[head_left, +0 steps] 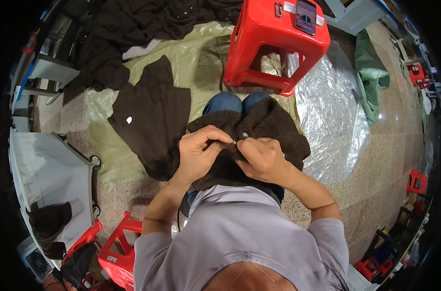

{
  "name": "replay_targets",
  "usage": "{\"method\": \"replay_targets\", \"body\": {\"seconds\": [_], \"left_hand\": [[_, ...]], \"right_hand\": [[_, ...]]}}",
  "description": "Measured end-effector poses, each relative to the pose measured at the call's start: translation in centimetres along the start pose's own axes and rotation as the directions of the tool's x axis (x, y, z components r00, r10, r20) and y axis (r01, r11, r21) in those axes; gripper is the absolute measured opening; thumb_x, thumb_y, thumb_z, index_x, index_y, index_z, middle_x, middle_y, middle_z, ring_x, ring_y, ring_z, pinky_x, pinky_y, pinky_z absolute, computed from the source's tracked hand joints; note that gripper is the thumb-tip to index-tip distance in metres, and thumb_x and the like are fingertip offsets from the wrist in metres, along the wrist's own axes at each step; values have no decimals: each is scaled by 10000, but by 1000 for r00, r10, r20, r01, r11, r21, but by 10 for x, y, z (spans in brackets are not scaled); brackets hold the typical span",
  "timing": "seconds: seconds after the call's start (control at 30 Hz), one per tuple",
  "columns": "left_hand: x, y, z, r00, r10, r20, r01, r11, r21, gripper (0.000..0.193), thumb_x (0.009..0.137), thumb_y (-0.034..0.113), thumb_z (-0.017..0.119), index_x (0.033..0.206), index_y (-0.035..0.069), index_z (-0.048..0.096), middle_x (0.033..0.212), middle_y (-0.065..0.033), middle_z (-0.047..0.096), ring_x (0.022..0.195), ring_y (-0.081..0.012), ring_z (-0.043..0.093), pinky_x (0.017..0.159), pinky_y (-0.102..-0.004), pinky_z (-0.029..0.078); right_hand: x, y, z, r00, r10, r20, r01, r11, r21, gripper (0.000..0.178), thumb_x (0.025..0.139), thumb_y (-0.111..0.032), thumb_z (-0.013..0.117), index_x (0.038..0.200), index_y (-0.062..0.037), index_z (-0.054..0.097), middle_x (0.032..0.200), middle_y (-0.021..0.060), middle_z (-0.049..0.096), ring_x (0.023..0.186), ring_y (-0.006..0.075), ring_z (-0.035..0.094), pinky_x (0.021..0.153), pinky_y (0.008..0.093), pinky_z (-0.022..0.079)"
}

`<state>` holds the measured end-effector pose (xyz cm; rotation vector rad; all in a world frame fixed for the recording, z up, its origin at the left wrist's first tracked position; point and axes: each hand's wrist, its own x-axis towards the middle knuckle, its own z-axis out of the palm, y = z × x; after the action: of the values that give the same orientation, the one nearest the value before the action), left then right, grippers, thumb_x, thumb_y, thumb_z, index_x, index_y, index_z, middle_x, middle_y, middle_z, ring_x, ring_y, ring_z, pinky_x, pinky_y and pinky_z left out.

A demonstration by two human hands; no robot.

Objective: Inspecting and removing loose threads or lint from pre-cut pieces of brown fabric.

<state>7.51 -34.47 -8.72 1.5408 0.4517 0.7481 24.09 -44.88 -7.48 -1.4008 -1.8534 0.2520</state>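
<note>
A dark brown fuzzy knit garment lies bunched across my lap, over blue jeans. My left hand pinches its edge between thumb and forefinger. Opposite it, my right hand is closed on the same edge, its fingertips almost meeting the left ones. Between them shows a small shiny piece, like a button, too small to make out fully. Just above sits a round shiny button on the cloth. The right hand's curled fingers hide part of the garment.
A red plastic stool stands ahead with a phone on it. Left of my lap, a dark brown garment piece lies on yellowish plastic sheeting. Farther off is a dark cloth heap. A white wheeled bin stands left.
</note>
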Motion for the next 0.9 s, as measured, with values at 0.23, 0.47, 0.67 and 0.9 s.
{"method": "replay_targets", "body": {"seconds": [0.23,0.47,0.67,0.9], "left_hand": [[-3,-5,2,983,-185,-13,169,922,-347,172,793,-136,697,930,-52,635,957,-104,651,886,-147,628,801,-259,527],[3,1,0,999,44,-8,-44,998,45,165,776,-124,706,892,-22,648,846,-93,682,762,-153,661,704,-255,539],[-4,2,23,913,363,-184,-282,891,356,129,777,-90,708,857,-24,631,784,-133,657,710,-237,658,664,-289,529],[-8,-1,19,978,-79,-191,49,987,-155,136,830,-141,657,928,-48,638,935,-98,656,856,-136,641,771,-245,535]], "right_hand": [[3,8,-5,1000,-8,-2,9,993,117,265,653,-53,748,777,-41,514,628,85,483,504,271,538,464,359,444],[5,7,-5,999,-47,-13,48,997,58,251,633,-42,746,734,-28,517,602,90,449,487,268,516,459,352,430],[-3,5,22,965,93,-246,-67,991,112,285,642,-99,766,706,-61,491,616,73,456,482,246,506,453,337,428],[-6,11,9,999,36,-28,-38,995,-95,269,621,-19,733,844,-22,584,692,94,523,554,271,567,513,348,457]]}}
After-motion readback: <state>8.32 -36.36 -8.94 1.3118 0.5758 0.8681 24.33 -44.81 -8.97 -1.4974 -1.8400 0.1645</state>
